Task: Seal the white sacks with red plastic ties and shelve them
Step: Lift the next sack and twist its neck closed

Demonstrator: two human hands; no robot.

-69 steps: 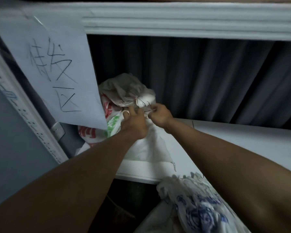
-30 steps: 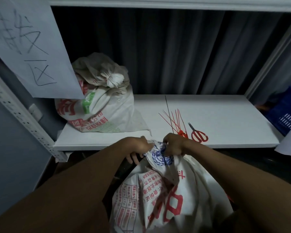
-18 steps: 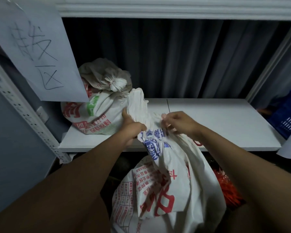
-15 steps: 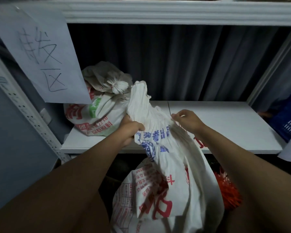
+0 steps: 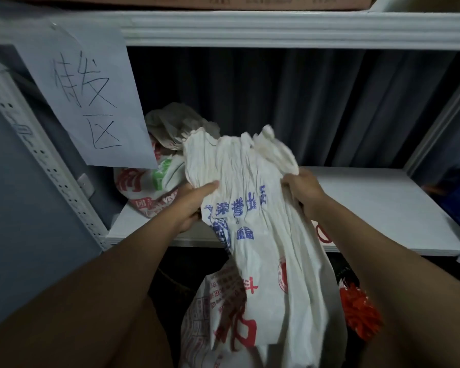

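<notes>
A crumpled white woven sack printed with blue and red characters (image 5: pixel 252 224) hangs in front of the white shelf board (image 5: pixel 377 208), its gathered mouth lifted above the board's front edge and its body trailing down below that edge. Both hands hold the sack's neck: the left hand (image 5: pixel 190 205) grips the left side of the cloth with its thumb laid across the front, and the right hand (image 5: pixel 304 192) has its fingers curled round the right side, so the top of the sack fans out between them. At the left end of the shelf board, behind the left hand, sits a filled white sack with red and green print and a tied-off grey top (image 5: pixel 157 166); it rests on the board and is partly hidden by the held sack. A white paper sheet with handwritten black characters (image 5: pixel 91 96) hangs above that end, over the perforated white shelf upright (image 5: pixel 45 160). Near the front edge of the board, just right of the held sack, a red loop shows (image 5: pixel 323 233); it may be a scissor handle, but most of it is covered. Below the board, to the right of the sack's lower part, lies a bundle of red plastic ties (image 5: pixel 359 312). Dark pleated curtain (image 5: pixel 303 102) fills the back of the shelf.
</notes>
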